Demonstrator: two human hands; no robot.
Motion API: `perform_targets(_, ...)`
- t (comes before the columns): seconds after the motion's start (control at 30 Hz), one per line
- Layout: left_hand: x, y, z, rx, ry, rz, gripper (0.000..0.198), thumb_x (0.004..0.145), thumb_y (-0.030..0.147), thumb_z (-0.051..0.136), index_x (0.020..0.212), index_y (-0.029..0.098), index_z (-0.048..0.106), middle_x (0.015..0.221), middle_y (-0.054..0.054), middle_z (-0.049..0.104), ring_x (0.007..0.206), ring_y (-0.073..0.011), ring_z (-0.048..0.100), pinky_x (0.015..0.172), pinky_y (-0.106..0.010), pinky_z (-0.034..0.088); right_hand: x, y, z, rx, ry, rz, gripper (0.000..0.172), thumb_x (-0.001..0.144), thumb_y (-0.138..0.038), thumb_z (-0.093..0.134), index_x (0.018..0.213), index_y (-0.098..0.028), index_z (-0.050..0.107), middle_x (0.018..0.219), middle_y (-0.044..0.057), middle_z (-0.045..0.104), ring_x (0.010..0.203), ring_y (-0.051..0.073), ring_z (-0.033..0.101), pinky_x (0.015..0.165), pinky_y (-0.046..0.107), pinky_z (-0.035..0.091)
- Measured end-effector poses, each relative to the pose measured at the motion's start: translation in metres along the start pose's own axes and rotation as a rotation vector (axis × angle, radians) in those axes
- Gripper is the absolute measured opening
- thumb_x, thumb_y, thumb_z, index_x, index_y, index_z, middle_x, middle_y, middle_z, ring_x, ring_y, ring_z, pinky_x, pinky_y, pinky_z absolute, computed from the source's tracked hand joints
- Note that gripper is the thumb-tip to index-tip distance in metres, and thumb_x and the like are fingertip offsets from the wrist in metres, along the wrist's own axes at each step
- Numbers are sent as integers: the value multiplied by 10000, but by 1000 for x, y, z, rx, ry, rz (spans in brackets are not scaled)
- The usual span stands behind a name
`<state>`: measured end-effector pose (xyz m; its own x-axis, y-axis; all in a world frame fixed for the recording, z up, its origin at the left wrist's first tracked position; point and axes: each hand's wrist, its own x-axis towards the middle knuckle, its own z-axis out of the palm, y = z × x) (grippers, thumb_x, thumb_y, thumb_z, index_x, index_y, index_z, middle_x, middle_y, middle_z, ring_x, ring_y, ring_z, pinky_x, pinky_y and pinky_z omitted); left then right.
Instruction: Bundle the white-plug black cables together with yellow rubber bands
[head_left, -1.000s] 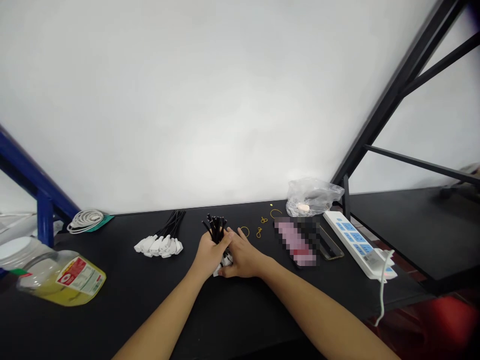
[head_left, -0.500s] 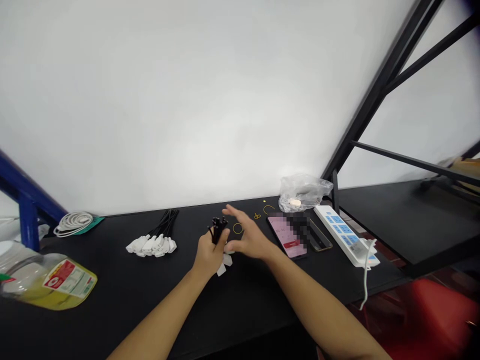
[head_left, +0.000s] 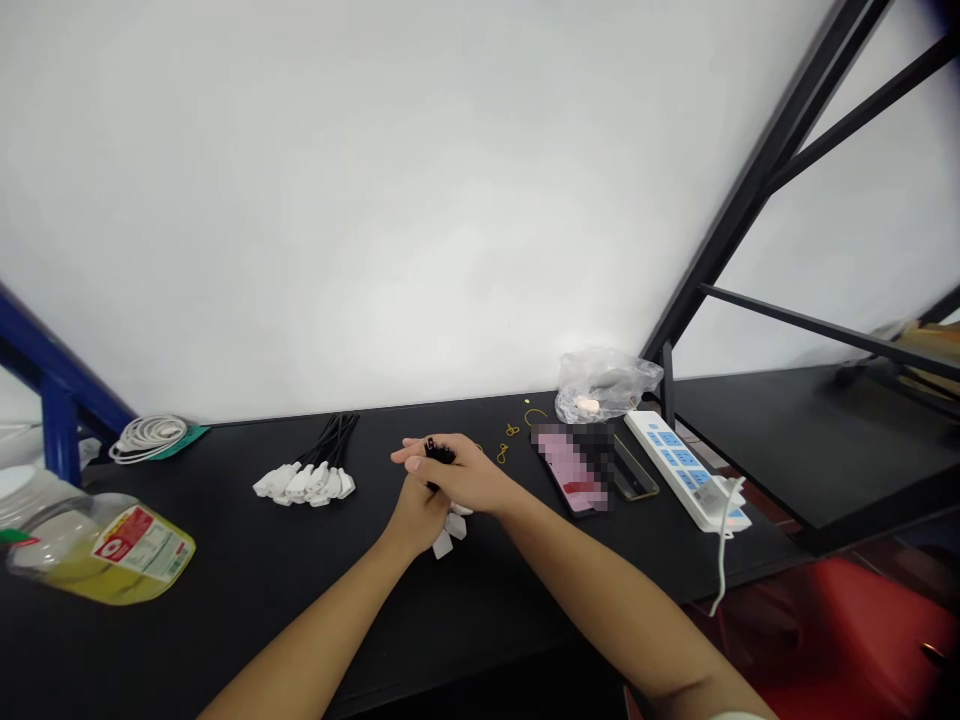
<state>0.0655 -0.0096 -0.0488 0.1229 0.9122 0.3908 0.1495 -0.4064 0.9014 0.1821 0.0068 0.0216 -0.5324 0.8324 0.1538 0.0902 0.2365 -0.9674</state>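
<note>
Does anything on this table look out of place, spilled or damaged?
No spill or damage shows. The white cord at the power strip hangs over the table edge, unlike the neatly coiled cable. The pixelated phone can't be judged.

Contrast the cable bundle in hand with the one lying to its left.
The left hand grips the held bundle, the right hand covering part of it; the lying bundle rests on the table. The held bundle is mostly hidden; the lying bundle is in plain view. Both show black and white parts.

On the table (head_left: 487, 630) — jug (head_left: 124, 565) and cable pile (head_left: 304, 484) left of hands (head_left: 476, 478) — phone (head_left: 566, 465), power strip (head_left: 679, 460) right.
</note>
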Motion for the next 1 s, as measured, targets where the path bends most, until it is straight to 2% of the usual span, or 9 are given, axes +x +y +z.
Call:
perform_targets(0.13,-2,4,0,-34,4,-45,255,835,190,547,1042,142,689,1049,-128,742,1048,-276,689,905,-460,568,4,-2,9,55,32,-70,235,875,-386,651,858,-165,733,1034,91,773,1040,246,709,923,371,527)
perform_targets(0.27,0,7,-5,-28,5,-73,270,825,195,554,1062,144,675,1096,-134,729,1105,-274,667,938,-453,549,7,6,12,88,45,-63,281,918,-399,597,772,-170,667,931,78,782,920,210,721,861,345,536)
perform_targets(0.47,5,21,-11,-50,-70,-92,318,776,105,531,1050,178,675,1061,-103,732,1011,-230,690,870,-370,561,2,6,6,-146,59,-166,269,968,-338,522,980,-200,753,1068,57,743,1102,198,652,991,334,466)
perform_targets(0.63,3,22,1,-110,54,-91,199,814,171,533,969,182,658,983,-85,722,957,-218,683,816,-333,558,4,-2,3,-304,68,-156,248,966,-348,540,1024,-204,733,1090,58,720,1091,207,642,987,349,465)
perform_targets(0.73,1,13,4,-102,100,-112,98,845,246,547,806,183,610,792,-47,671,788,-186,659,680,-278,523,6,1,-11,-265,-80,-197,280,964,-407,555,1072,-195,702,1134,68,710,1050,202,655,952,342,485)
perform_targets(0.8,0,7,3,-74,98,-185,262,879,334,547,660,197,501,605,9,542,586,-139,559,541,-244,436,6,10,-30,-229,-152,-267,377,959,-469,556,1199,-192,643,1252,90,668,1122,210,632,962,344,483)
perform_targets(0.87,0,5,-1,-41,108,-241,393,910,424,528,606,209,402,531,44,417,489,-105,429,479,-238,349,4,25,-52,-325,16,-236,405,1021,-459,418,1253,-187,609,1220,103,676,1094,200,636,936,348,489)
perform_targets(0.9,0,5,-3,-24,117,-248,421,919,452,517,602,212,380,528,50,388,480,-98,389,474,-240,326,3,34,-61,-477,122,-166,371,1012,-438,453,1209,-184,637,1169,103,691,1055,204,640,925,354,485)
perform_targets(1.0,1,9,-9,42,139,-217,447,928,477,506,596,209,372,543,48,365,504,-99,359,496,-248,315,-2,59,-77,-943,147,12,292,963,-362,565,1127,-160,697,1127,124,699,1080,248,615,986,389,434)
